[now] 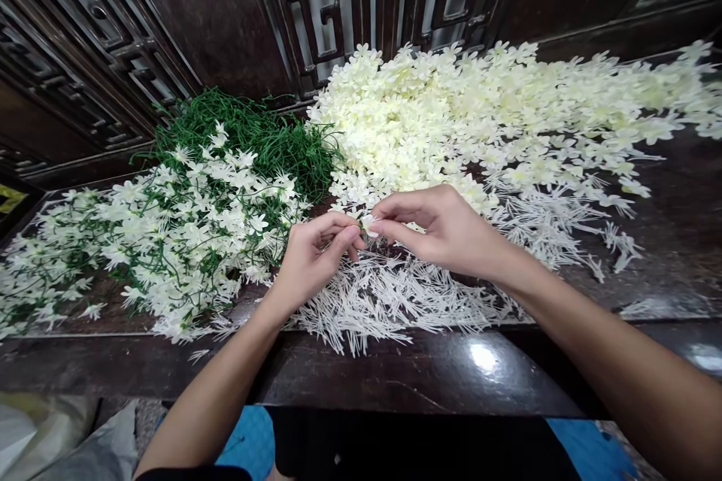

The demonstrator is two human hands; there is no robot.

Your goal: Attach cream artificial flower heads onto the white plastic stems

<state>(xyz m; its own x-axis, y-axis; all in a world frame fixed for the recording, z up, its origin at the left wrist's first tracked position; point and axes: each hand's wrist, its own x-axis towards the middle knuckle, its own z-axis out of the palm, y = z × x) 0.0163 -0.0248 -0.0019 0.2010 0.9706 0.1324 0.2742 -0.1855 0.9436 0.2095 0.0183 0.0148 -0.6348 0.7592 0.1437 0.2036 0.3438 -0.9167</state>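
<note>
My left hand (316,255) and my right hand (440,229) meet above the middle of a dark wooden table (429,372), fingertips pinched together. Between them is a small white artificial flower piece (369,224), gripped by both hands. Under the hands lies a heap of thin white plastic stamen pieces (383,301). A big pile of loose cream-white flower petals (479,113) spreads behind and to the right. To the left lie finished white flowers on green stems (169,233), with a bundle of bare green stems (265,135) behind them.
A dark carved wooden screen (316,7) stands right behind the table. The table's front edge runs across the bottom, with blue fabric (253,443) and pale bags (50,436) below it.
</note>
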